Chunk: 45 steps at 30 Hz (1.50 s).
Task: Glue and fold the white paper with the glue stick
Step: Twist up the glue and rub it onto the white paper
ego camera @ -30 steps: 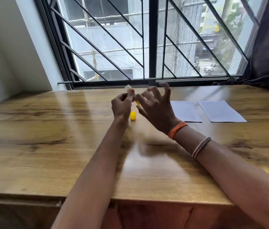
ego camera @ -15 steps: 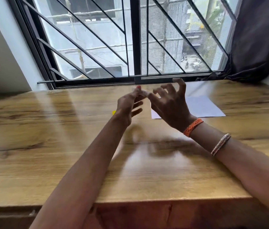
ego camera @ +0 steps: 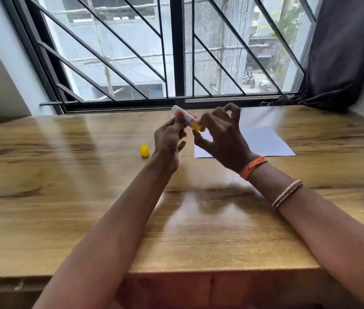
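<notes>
The glue stick (ego camera: 186, 118), white with a yellow base, is held tilted above the wooden table, its uncapped white tip pointing up and left. My left hand (ego camera: 169, 141) pinches its body between thumb and fingers. My right hand (ego camera: 221, 136) grips the yellow base end with its fingertips. The stick's yellow cap (ego camera: 144, 150) lies on the table left of my left hand. A sheet of white paper (ego camera: 263, 141) lies flat behind my right hand, partly hidden by it.
The wooden table (ego camera: 65, 186) runs up to a barred window (ego camera: 176, 52) at the back. A dark curtain (ego camera: 344, 52) hangs at the far right, and a white wall stands at the left. The table's front edge is close to me.
The view has shifted, so the cap and glue stick show again. Both hands stay together at the glue stick, my right fingers now on its yellow base.
</notes>
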Available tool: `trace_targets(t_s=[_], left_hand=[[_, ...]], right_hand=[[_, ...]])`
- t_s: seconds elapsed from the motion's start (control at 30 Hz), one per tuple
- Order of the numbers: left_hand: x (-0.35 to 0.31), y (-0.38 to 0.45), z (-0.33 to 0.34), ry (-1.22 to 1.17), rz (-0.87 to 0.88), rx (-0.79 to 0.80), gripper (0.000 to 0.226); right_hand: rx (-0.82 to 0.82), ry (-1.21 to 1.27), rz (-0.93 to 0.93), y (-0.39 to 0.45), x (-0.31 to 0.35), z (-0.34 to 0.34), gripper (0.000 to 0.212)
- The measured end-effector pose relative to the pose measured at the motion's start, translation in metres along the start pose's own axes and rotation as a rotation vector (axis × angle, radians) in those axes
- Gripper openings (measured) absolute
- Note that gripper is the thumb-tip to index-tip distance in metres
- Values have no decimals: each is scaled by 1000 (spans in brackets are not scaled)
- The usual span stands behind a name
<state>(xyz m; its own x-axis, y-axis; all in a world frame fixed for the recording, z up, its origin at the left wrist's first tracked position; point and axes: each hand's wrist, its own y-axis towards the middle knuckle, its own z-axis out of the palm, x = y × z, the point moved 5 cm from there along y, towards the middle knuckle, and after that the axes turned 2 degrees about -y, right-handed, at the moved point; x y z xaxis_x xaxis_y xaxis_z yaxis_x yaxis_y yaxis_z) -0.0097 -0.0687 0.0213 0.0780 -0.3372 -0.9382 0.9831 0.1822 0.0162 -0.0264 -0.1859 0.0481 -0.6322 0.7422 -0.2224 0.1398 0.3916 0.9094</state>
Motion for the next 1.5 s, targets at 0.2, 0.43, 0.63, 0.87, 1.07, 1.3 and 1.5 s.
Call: trace_targets(t_s=[0.2, 0.43, 0.63, 0.87, 1.07, 1.3, 1.5], left_hand=[[-9, -5, 6, -41, 72, 137, 28], [-7, -7, 4, -51, 107, 47, 16], [-8, -5, 3, -67, 120, 81, 15], [-8, -9, 11, -65, 145, 156, 16], [-6, -2, -1, -110, 131, 35, 11], [-3, -5, 3, -81, 117, 30, 13], [-5, -5, 3, -89, 101, 40, 19]], right_hand=[[15, 48, 167, 1, 0, -3, 14], [-10, 32, 247, -2, -6, -6, 22], [-6, -109, 306, 0, -4, -10, 13], [81, 12, 343, -1, -7, -2, 29], [87, 114, 294, 1, 3, 2, 29], [35, -22, 321, -1, -4, -5, 21], [62, -174, 358, 1, -4, -3, 32]])
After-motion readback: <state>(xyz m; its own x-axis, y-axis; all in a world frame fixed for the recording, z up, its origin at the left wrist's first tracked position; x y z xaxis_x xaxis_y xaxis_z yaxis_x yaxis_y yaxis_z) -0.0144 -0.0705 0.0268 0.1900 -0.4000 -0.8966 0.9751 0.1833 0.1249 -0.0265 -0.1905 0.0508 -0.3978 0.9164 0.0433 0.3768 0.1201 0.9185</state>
